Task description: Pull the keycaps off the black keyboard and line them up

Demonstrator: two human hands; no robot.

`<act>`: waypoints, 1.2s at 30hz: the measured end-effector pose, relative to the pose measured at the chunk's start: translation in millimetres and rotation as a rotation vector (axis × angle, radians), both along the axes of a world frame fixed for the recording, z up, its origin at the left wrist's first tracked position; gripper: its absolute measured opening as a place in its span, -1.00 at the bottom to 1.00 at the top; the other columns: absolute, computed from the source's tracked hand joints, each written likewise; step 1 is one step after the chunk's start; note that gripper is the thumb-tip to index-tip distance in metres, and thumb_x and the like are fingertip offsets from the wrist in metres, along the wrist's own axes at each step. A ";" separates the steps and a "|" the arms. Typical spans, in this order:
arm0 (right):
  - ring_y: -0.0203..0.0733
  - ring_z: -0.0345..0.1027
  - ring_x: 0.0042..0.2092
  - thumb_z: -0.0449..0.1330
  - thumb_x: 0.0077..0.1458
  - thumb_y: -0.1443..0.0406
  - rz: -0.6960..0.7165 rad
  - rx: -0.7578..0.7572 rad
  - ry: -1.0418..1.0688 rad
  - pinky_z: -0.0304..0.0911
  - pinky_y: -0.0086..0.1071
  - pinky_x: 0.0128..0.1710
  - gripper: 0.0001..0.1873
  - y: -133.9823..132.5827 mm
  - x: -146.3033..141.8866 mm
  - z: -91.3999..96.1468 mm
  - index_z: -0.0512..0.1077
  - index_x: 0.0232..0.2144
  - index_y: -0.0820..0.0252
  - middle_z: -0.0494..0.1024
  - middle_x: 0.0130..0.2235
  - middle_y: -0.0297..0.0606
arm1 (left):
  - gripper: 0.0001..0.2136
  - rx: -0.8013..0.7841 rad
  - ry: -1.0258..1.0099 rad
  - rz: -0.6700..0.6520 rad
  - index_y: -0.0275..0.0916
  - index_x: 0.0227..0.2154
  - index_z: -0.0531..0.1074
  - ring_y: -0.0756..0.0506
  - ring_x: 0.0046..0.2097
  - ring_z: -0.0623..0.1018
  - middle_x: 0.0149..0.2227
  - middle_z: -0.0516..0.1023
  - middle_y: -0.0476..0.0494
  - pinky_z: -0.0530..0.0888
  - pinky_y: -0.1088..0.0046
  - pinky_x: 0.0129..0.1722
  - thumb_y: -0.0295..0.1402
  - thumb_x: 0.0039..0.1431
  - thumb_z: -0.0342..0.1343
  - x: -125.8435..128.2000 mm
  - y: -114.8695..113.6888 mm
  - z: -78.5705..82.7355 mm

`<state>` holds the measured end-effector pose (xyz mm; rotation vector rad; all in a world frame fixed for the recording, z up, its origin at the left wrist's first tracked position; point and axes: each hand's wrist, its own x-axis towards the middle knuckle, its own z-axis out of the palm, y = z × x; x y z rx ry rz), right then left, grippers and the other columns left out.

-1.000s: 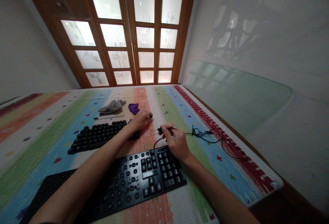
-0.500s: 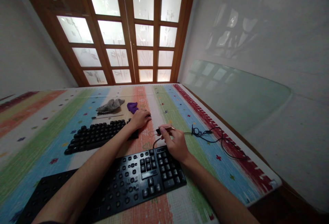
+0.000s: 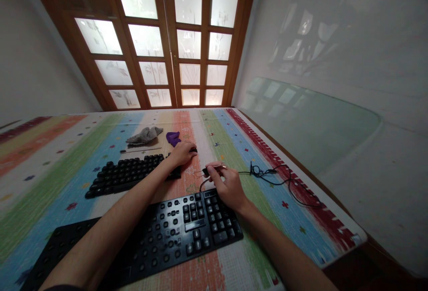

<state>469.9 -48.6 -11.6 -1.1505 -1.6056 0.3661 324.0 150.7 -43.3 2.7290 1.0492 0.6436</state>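
Note:
My right hand (image 3: pixel 226 185) is closed on a small black tool (image 3: pixel 207 170) with thin wire ends, just beyond the top right corner of the near black keyboard (image 3: pixel 157 235). My left hand (image 3: pixel 182 153) lies curled over a small dark object (image 3: pixel 193 150) at the right end of the far black keyboard (image 3: pixel 129 174); what it holds is mostly hidden. A black cable (image 3: pixel 274 177) runs from the near keyboard off to the right in a tangle.
A grey cloth (image 3: pixel 144 135), a purple item (image 3: pixel 173 138) and a thin dark stick (image 3: pixel 140 150) lie beyond the far keyboard. All rest on a striped colourful mat (image 3: pixel 67 166). Its right edge (image 3: pixel 301 170) meets bare floor; a wooden glazed door (image 3: pixel 174 41) stands behind.
Both hands stay nearly in place; the right hand has edged slightly towards me with the tool. The view has shifted a little.

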 end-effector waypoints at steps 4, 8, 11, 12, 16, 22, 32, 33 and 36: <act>-0.25 0.50 -0.42 0.03 0.34 0.19 -0.005 -0.004 -0.022 0.38 -0.41 -0.38 -0.71 -0.9 -0.7 0.6 0.46 -0.34 0.18 0.60 -0.39 -0.25 | -0.94 -0.016 -0.012 -0.023 -0.23 -0.35 0.57 -0.20 -0.17 0.55 -0.29 0.61 -0.19 0.45 0.29 -0.12 -0.42 0.09 0.24 -0.4 0.3 0.7; -0.24 0.51 -0.40 0.03 0.34 0.19 -0.002 -0.003 -0.024 0.38 -0.41 -0.37 -0.70 -0.8 -0.5 -1.2 0.46 -0.34 0.19 0.60 -0.38 -0.23 | -0.93 -0.034 -0.016 -0.034 -0.24 -0.34 0.57 -0.19 -0.18 0.55 -0.31 0.61 -0.17 0.45 0.31 -0.13 -0.44 0.08 0.24 -0.6 2.0 -0.8; -0.23 0.52 -0.39 0.03 0.34 0.20 0.003 -0.004 -0.018 0.38 -0.41 -0.37 -0.71 -0.2 -0.5 -1.9 0.46 -0.34 0.19 0.60 -0.37 -0.22 | -0.90 -0.048 -0.025 -0.039 -0.25 -0.32 0.57 -0.18 -0.19 0.55 -0.30 0.61 -0.17 0.46 0.32 -0.13 -0.45 0.06 0.26 -0.9 3.6 -2.6; -0.23 0.52 -0.38 0.03 0.34 0.20 0.005 -0.005 -0.019 0.38 -0.41 -0.37 -0.71 0.0 -0.5 -1.8 0.46 -0.34 0.19 0.60 -0.37 -0.22 | -0.87 -0.052 -0.030 -0.039 -0.26 -0.29 0.56 -0.17 -0.20 0.56 -0.29 0.61 -0.18 0.47 0.32 -0.14 -0.45 0.05 0.27 -1.1 4.0 -3.2; -0.23 0.52 -0.39 0.02 0.34 0.19 -0.001 -0.007 -0.035 0.38 -0.41 -0.37 -0.69 0.5 -0.3 -0.9 0.47 -0.35 0.18 0.60 -0.37 -0.23 | -0.74 -0.061 -0.060 -0.033 -0.27 -0.17 0.53 -0.15 -0.21 0.56 -0.26 0.61 -0.18 0.47 0.34 -0.14 -0.45 0.03 0.29 -2.4 5.3 -5.3; -0.25 0.50 -0.41 0.01 0.35 0.17 -0.011 0.013 -0.056 0.36 -0.42 -0.39 -0.66 -0.2 -0.1 0.6 0.47 -0.37 0.17 0.59 -0.40 -0.26 | -0.67 -0.057 -0.084 -0.030 -0.23 -0.12 0.50 -0.14 -0.23 0.56 -0.30 0.59 -0.11 0.47 0.32 -0.14 -0.42 0.00 0.33 -5.0 6.6 -7.0; -0.24 0.49 -0.41 0.03 0.33 0.20 -0.012 0.005 -0.063 0.34 -0.41 -0.38 -0.70 0.7 0.6 -0.1 0.45 -0.39 0.16 0.58 -0.40 -0.27 | -0.66 -0.058 -0.079 -0.036 -0.22 -0.10 0.49 -0.15 -0.17 0.57 -0.24 0.62 -0.13 0.46 0.33 -0.10 -0.45 0.02 0.32 -4.9 2.9 -5.0; -0.24 0.49 -0.41 0.04 0.33 0.21 -0.013 0.006 -0.065 0.34 -0.41 -0.38 -0.71 0.7 0.8 -0.2 0.45 -0.39 0.16 0.58 -0.40 -0.27 | -0.66 -0.060 -0.076 -0.040 -0.22 -0.10 0.49 -0.15 -0.16 0.58 -0.23 0.62 -0.13 0.46 0.33 -0.09 -0.46 0.02 0.32 -4.9 2.4 -4.5; -0.24 0.48 -0.42 0.05 0.33 0.22 -0.014 0.010 -0.070 0.33 -0.41 -0.38 -0.71 0.3 1.0 -0.2 0.44 -0.41 0.16 0.58 -0.40 -0.26 | -0.66 -0.058 -0.062 -0.040 -0.21 -0.08 0.48 -0.16 -0.15 0.58 -0.21 0.63 -0.14 0.46 0.32 -0.08 -0.46 0.04 0.30 -5.1 1.4 -3.7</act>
